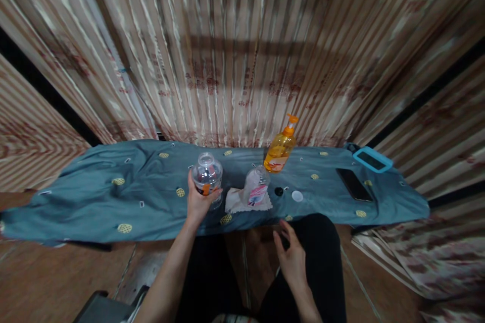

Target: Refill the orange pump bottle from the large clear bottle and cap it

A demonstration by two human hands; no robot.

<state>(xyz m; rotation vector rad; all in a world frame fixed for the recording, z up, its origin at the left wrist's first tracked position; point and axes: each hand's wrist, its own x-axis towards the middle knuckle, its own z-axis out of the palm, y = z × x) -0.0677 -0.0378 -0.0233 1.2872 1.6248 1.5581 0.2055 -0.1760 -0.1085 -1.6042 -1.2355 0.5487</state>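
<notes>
L hand (197, 202): wrapped round the clear wide-mouth bottle (206, 175) from the near side, thumb on the right of it, fingers behind; grip sits low on the body, likely to keep it steady w/ the mouth free.
Clear wide-mouth bottle: upright on the blue cloth (94, 186), mouth open, no cap on; orange label partly under the thumb.
R hand (291, 257): open, fingers loosely spread, holds nothing; hangs over the lap short of the cloth's front edge, apart from everything on it.
Small bottle (256, 186): just right of the held one, not touching; stands on a pale napkin (235, 201), prob. to catch drips. Looks capless too, but blurred.
Caps: black cap (279, 192) and white cap (297, 196) lie loose on the cloth, near the small bottle's right.
Pump bottle (281, 147): orange liquid, behind the small bottle, leaning in this wide view; pump head on.
Far right: dark phone (354, 184) flat on cloth; blue-cased device (373, 160) beyond it at the edge.
Backdrop: striped curtain (235, 50) right behind the cloth.
</notes>
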